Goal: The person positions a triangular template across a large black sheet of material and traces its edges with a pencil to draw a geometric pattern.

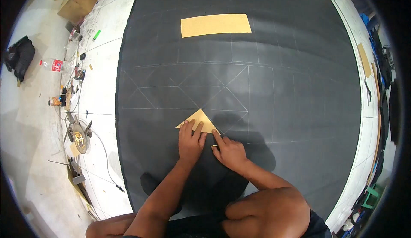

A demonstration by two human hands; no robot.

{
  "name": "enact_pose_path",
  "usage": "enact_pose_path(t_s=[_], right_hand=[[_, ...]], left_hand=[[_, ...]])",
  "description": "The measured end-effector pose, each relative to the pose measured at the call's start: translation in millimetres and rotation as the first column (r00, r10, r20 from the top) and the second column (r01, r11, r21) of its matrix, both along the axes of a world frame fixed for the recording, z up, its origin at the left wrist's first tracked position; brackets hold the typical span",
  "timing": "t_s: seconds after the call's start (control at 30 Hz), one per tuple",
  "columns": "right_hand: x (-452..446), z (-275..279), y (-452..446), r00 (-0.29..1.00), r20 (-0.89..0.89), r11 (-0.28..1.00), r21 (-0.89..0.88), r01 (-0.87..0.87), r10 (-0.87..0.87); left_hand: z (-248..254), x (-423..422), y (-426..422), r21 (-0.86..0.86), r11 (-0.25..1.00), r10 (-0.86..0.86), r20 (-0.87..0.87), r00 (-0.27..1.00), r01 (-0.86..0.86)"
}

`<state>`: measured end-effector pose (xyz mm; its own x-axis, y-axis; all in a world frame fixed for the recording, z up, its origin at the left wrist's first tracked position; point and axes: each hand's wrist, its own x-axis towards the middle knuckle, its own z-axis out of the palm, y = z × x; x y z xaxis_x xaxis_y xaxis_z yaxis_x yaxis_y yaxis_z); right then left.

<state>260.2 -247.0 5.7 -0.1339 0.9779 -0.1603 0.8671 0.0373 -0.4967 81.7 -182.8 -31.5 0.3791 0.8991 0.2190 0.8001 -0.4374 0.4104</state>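
Observation:
A tan cardboard triangle (199,117) lies on a large sheet of dark fabric (308,122) marked with thin pale lines, squares and diagonals. The fingers of my left hand (191,143) are spread and press flat on the triangle from its near side. My right hand (231,152) is at the triangle's right corner, its index fingertip touching the edge. A thin, pale pencil-like stick (215,146) shows between its thumb and finger; most of it is hidden. Farther off, a tan cardboard rectangle (216,25) rests on the fabric.
White tiled surface (102,105) borders the fabric. Along the left are a plastic bottle (53,65), a green lighter-like object (97,35), an oval tray (79,137) of small pieces, and a cable (107,165). At right lie a cardboard strip (364,60) and a green stool (371,196).

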Motion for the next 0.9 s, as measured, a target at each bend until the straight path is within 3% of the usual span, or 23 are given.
enact_pose_path(t_s=[0.13,0.7,0.83,0.9], right_hand=[[-2,-9,-6,0.999,-0.022,0.998,0.060,0.031,-0.029],[-3,1,-15,0.999,-0.032,0.985,-0.166,0.034,-0.040],[-5,-2,-15,0.996,-0.062,0.985,-0.167,0.050,-0.062],[-5,-7,-15,0.995,-0.077,0.996,-0.069,0.053,-0.059]], left_hand=[[3,4,-5,-0.025,0.999,0.021,0.007,1.000,-0.021],[0,15,-12,-0.040,0.994,0.101,0.014,0.995,-0.100],[-1,15,-12,-0.051,0.993,0.108,0.016,0.994,-0.108],[-2,14,-11,-0.037,0.996,0.087,-0.002,0.996,-0.087]])
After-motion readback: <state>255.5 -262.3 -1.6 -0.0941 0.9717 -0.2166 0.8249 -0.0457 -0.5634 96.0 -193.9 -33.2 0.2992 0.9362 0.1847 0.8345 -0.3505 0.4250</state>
